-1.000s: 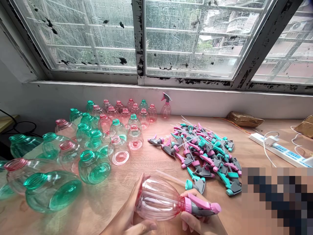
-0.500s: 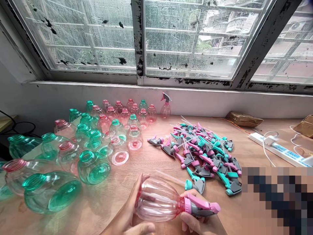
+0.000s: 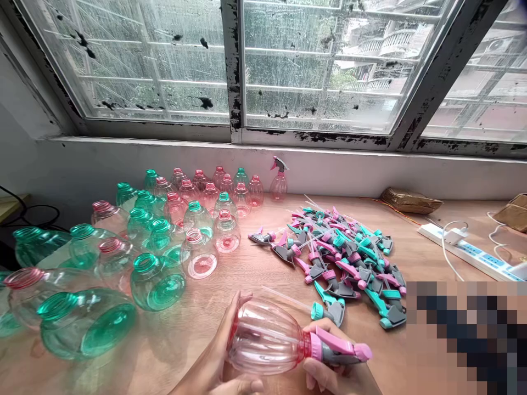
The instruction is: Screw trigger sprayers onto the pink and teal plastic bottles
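A clear pink spray bottle (image 3: 265, 337) lies sideways between my hands, its base to the left and a straw visible inside. My left hand (image 3: 224, 356) cups the base, fingers behind and thumb in front. At the neck, my right hand (image 3: 329, 367) grips around the pink collar of the pink and grey trigger sprayer (image 3: 340, 346), which sits on the bottle's mouth. Just beyond my right hand lies a loose teal and grey trigger sprayer (image 3: 329, 308) with its straw pointing left. Whether the collar is fully tightened I cannot tell.
Several open pink and green bottles (image 3: 158, 282) stand on the left of the wooden table. A heap of trigger sprayers (image 3: 341, 247) lies right of centre. One bottle with a sprayer (image 3: 279, 184) stands by the wall. A power strip (image 3: 473, 252) and brown packet (image 3: 411, 200) are at right.
Both hands hold nearly the same place. The bottle and its sprayer have shifted only very slightly; everything else is still.
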The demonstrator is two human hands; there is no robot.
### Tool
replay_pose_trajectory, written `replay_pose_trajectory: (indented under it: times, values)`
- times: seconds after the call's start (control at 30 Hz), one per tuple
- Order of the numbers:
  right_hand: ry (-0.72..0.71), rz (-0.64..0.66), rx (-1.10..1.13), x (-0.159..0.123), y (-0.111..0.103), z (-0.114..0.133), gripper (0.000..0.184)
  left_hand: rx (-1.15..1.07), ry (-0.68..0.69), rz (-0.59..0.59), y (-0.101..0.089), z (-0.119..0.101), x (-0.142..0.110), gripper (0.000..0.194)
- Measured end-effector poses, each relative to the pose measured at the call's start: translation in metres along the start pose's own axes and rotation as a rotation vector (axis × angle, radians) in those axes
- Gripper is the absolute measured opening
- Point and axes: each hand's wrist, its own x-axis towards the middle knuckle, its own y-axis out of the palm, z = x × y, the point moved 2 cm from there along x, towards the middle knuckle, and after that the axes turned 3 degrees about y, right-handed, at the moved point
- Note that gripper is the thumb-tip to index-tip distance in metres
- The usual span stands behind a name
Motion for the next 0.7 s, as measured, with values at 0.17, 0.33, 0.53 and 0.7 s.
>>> replay_pose_trajectory:
  times: [0.17, 0.33, 0.53, 0.7]
  values:
    - [-0.001, 0.015, -0.02, -0.001, -0.003, 0.001, 0.043, -0.032, 0.002, 0.014, 0.001, 0.0, 0.0, 0.097]
    - [0.017, 0.018, 0.0, -0.001, -0.004, -0.002, 0.044, -0.02, -0.017, 0.01, 0.001, 0.006, 0.003, 0.11]
    - [0.003, 0.01, -0.003, 0.0, -0.001, -0.001, 0.044, 0.016, 0.004, -0.012, -0.003, 0.006, -0.002, 0.104]
    - [0.031, -0.024, 0.022, -0.001, -0.002, -0.004, 0.047, 0.031, 0.014, -0.011, 0.001, -0.008, 0.0, 0.097]
